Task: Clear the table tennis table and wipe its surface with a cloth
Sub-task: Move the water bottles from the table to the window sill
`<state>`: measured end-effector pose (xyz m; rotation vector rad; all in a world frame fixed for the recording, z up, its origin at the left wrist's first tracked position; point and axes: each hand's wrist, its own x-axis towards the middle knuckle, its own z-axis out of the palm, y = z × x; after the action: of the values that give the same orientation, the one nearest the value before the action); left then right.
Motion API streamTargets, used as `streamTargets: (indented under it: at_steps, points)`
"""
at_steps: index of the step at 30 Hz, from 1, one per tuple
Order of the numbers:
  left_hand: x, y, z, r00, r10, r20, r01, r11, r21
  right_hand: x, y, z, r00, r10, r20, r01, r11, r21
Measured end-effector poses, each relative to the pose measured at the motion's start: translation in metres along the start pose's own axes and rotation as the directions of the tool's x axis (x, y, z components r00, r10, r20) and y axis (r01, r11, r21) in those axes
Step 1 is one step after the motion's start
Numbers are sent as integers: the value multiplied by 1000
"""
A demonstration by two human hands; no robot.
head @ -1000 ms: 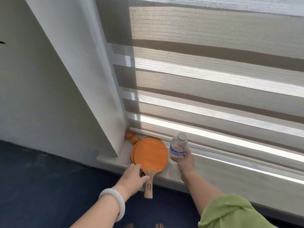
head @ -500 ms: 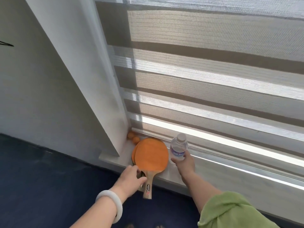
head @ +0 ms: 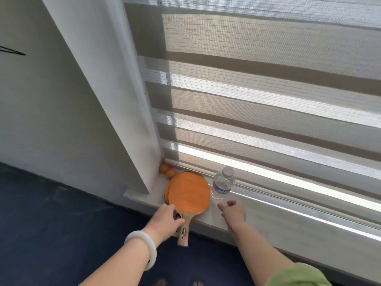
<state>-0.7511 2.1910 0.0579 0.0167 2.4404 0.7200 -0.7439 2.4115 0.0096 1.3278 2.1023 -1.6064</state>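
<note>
Clearing is judged nearly done: on the windowsill [head: 216,219] the table tennis paddles [head: 188,191] are gripped at a handle by the left hand [head: 166,220], the water bottle [head: 223,183] is untouched beside the spread right hand [head: 234,212], and a cloth is needed next

So the right hand [head: 234,211] is off the water bottle [head: 222,183] now. Half a second ago its fingers were wrapped round the lower part. Now the hand is pulled back toward the sill's front edge, fingers loose, with a small gap between them and the bottle. The bottle stands upright on the windowsill [head: 268,215] all by itself.
</note>
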Motion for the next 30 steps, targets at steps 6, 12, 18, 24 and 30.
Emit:
streamTargets:
  at_steps: [6,12,18,24,30]
  points:
    - [-8,-3,-8,999,-40,-33,39,998,-51,-34,-13,24,969,-135,208,171,971,-166]
    - [-41,-44,-40,972,-180,-149,163,979,-120,-79,-52,86,817,-297,495,495,801,-337]
    - [-115,-138,-85,855,-432,-285,354,890,-286,-177,-75,194,518,-229,824,792,493,-360]
    - [-217,-253,-136,645,-660,-386,488,744,-457,-322,-92,312,239,-139,961,954,220,-205]
    - [-348,-376,-188,380,-834,-400,623,550,-556,-476,-91,429,45,-62,997,998,-48,-48]
